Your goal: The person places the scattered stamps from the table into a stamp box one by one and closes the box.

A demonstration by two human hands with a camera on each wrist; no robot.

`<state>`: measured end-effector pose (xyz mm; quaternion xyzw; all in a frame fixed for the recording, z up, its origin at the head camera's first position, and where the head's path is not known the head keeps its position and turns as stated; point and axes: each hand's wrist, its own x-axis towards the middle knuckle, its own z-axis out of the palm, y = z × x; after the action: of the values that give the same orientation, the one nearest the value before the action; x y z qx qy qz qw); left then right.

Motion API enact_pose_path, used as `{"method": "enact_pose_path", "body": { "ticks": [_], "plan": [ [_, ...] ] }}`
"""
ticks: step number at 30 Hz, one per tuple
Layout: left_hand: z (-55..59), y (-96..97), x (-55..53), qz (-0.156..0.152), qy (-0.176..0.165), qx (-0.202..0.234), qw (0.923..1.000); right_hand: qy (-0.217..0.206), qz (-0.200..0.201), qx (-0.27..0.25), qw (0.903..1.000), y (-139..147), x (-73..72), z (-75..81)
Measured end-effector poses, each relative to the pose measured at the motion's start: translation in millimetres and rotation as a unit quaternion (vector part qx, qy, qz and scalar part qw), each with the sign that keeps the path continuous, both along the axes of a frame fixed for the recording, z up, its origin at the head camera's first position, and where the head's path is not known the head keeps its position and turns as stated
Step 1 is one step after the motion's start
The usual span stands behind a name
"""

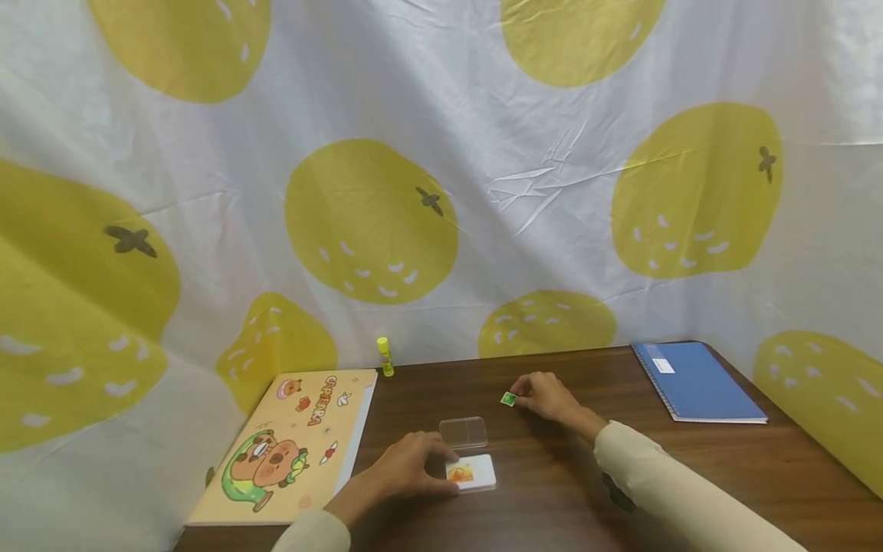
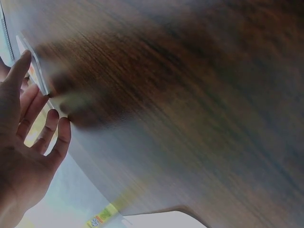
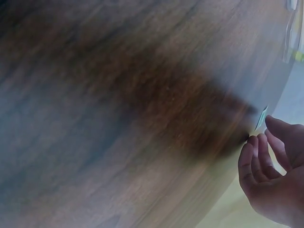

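Note:
My left hand [image 1: 412, 464] grips a small clear plastic case [image 1: 486, 484] by its left side, thumb at the near edge and fingers at the far one. White cards [image 1: 481, 468] fill the case, an orange picture showing on the left. Just beyond it lies a clear lid [image 1: 464, 434]. Farther off to the right, my right hand [image 1: 548, 399] pinches a little green card [image 1: 508, 399] with a pale border. The right wrist view has this card [image 3: 261, 118] edge-on at the thumb tip. In the left wrist view, the case [image 2: 37, 66] appears side-on.
On the left lies a large capybara-printed pad [image 1: 290, 452], with a yellow glue stick [image 1: 385, 357] upright behind it. A blue spiral notebook [image 1: 700, 381] lies at the right. Some dark object [image 1: 617, 493] is partly hidden under my right forearm. A fruit-print curtain [image 1: 538, 215] borders the table.

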<state>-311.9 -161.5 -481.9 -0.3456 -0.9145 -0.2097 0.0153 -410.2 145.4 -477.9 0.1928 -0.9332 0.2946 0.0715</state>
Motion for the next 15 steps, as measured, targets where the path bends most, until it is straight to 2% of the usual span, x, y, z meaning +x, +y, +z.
{"method": "enact_pose_path", "body": {
  "ticks": [4,15],
  "plan": [
    [-0.7,-0.6,-0.7,-0.004,-0.002,0.004,1.0000,-0.018,-0.005,0.003,0.9998,-3.1,-1.1,-1.3],
    [-1.0,-0.1,-1.3,0.005,-0.015,-0.002,0.9999,-0.041,0.018,0.024,0.9987,-8.1,-0.3,-1.4]
  ]
}}
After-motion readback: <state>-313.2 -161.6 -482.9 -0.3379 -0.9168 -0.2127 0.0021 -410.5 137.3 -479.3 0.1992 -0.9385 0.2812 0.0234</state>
